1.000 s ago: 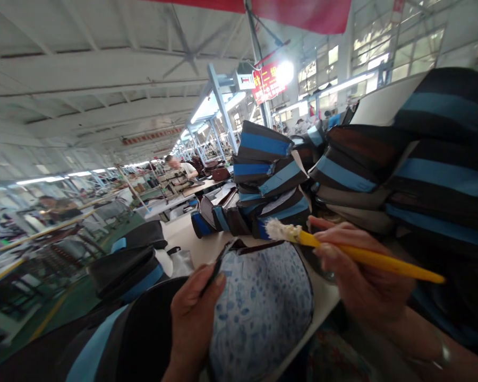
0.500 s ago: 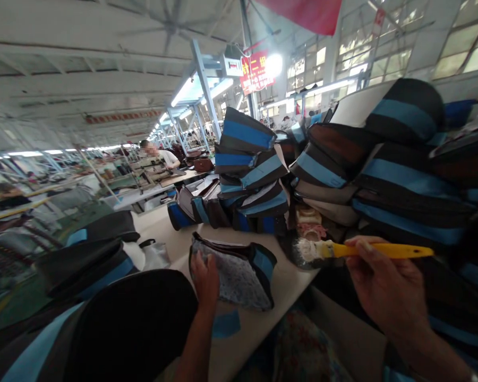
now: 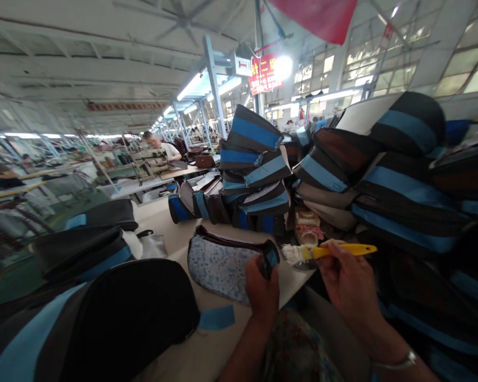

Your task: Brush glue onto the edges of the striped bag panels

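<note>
A black-and-blue bag piece with a blue floral lining (image 3: 221, 268) lies on the pale work table (image 3: 175, 339), its lining facing up. My left hand (image 3: 262, 294) grips its right end, which is folded up between my fingers. My right hand (image 3: 350, 286) holds a yellow-handled brush (image 3: 342, 251) by the handle. The brush's white, clotted bristles (image 3: 293, 254) sit just right of the bag's end, and I cannot tell whether they touch it.
Tall stacks of black-and-blue bags (image 3: 255, 175) stand beyond the piece, with more (image 3: 402, 175) at right. A large black bag (image 3: 115, 318) fills the near left. A blue strip (image 3: 217, 317) lies on the table. A co-worker (image 3: 155, 151) sits far down the hall.
The bag piece has come down from close to my view and now lies flat on the table. My left hand has shifted to its right end. The brush has moved left and lower.
</note>
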Demonstrator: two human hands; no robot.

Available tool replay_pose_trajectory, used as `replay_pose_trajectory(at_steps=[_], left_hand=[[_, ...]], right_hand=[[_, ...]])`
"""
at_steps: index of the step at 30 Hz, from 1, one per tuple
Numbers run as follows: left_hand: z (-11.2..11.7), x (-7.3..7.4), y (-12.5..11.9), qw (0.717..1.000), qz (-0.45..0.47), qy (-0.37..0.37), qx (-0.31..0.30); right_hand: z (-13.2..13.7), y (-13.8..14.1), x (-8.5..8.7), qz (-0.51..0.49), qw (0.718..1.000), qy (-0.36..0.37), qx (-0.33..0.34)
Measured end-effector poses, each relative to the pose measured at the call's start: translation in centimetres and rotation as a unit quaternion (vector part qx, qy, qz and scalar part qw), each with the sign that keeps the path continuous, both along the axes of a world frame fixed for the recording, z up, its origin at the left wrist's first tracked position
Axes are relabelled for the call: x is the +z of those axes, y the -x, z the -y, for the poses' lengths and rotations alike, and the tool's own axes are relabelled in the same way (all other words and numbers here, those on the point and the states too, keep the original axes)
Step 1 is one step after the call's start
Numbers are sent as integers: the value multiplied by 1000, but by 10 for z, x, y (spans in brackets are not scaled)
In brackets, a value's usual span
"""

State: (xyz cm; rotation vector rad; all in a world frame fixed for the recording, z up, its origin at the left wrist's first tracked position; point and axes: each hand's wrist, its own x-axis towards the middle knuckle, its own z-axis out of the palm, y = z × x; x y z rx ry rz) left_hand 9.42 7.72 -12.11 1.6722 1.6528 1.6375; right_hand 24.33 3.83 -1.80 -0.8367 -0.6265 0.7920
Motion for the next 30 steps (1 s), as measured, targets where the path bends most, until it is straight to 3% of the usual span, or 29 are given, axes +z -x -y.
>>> replay_pose_trajectory(at_steps=[3, 8, 12, 16, 19, 22, 24, 26, 28, 30], left_hand=[[3, 2, 17, 1000, 14, 4, -20], [25, 21, 43, 999, 3, 1, -44], [37, 40, 52, 998, -13, 3, -68], [46, 53, 60, 996, -7, 20, -92], [49, 62, 65, 993, 12, 54, -106], [49, 71, 67, 990, 35, 75, -117], [48, 73, 68, 988, 52, 82, -121], [47, 73, 72, 985, 69, 91, -126], [47, 70, 77, 981, 90, 104, -140], [47, 68, 81, 973, 116, 121, -156]], right_hand=[[3, -7, 6, -42, 999, 15, -8], [-3, 18, 11, 87, 994, -25, 63], [-25, 51, 11, 273, 954, -37, 118], [-45, 47, 19, 426, 902, -66, 37], [-43, 35, 27, 427, 901, -77, -14], [-34, 36, 31, 414, 903, -106, 45], [-32, 39, 31, 459, 872, -144, 90], [-35, 38, 32, 503, 845, -165, 67], [-39, 34, 34, 500, 850, -164, 12], [-40, 31, 36, 475, 865, -162, 6]])
